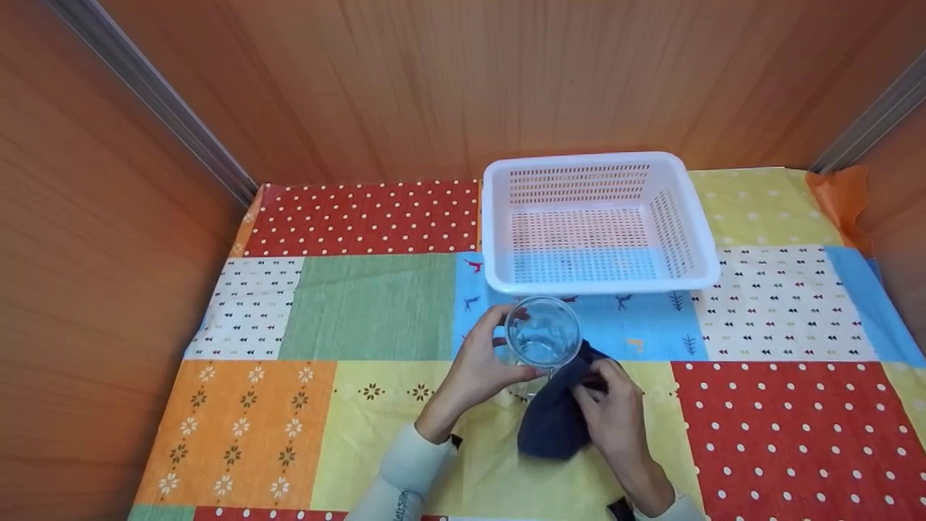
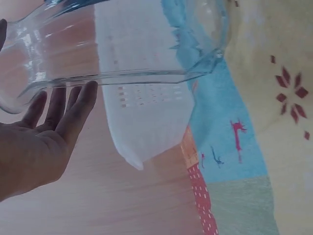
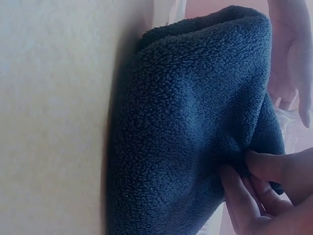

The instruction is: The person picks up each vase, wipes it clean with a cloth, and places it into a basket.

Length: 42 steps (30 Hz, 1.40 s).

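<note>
My left hand (image 1: 481, 362) holds a clear glass vase (image 1: 542, 333) near its rim, thumb on the near side and fingers round the far side. Seen from the left wrist, the vase (image 2: 142, 54) is tall with a flared mouth, and the fingertips of the left hand (image 2: 44, 137) lie along its wall. A dark navy, fluffy cloth (image 1: 553, 423) hangs folded from my right hand (image 1: 615, 409), pinched between thumb and fingers. The cloth (image 3: 190, 107) overlaps the lower side of the vase in the head view, and its lower edge comes close to the tablecloth.
Behind the hands stands a white perforated plastic basket (image 1: 600, 288), with nothing inside. A patchwork tablecloth (image 1: 369, 311) covers the table. Wood-grain panels (image 1: 434, 87) rise at the back and both sides.
</note>
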Tool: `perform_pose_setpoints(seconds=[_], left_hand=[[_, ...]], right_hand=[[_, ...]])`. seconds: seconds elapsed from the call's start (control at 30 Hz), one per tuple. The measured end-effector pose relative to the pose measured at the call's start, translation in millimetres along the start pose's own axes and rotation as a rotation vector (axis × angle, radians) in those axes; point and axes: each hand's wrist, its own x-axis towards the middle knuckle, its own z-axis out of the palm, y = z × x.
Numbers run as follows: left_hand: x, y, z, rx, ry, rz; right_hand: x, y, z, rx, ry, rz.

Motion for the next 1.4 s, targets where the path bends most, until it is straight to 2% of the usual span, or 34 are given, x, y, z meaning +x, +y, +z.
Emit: perform_pose_setpoints(seconds=[0.37, 0.67, 0.8, 1.0, 1.4], left_hand=[[-2.5, -0.7, 5.6, -0.078, 0.036, -0.027], [-0.6, -4.2, 5.4, -0.096, 0.04, -0.029], [0.0, -5.4, 6.4, -0.101, 0.043, -0.014], [0.3, -4.3, 6.8, -0.094, 0.041, -0.004], [0.2, -5.3, 6.8, -0.101, 0.041, -0.019]], right_hand=[[-3.8, -2.5, -2.1, 0.015, 0.019, -0.019], [-0.4, -21.8, -5.8, 0.084, 0.083, -0.101], [0.1, -25.3, -6.6, 0.076, 0.089, -0.104], [-0.7, -24.1, -5.5, 0.076, 0.08, -0.067], [-1.1, -7.9, 3.3, 0.035, 0.11, -0.098]])
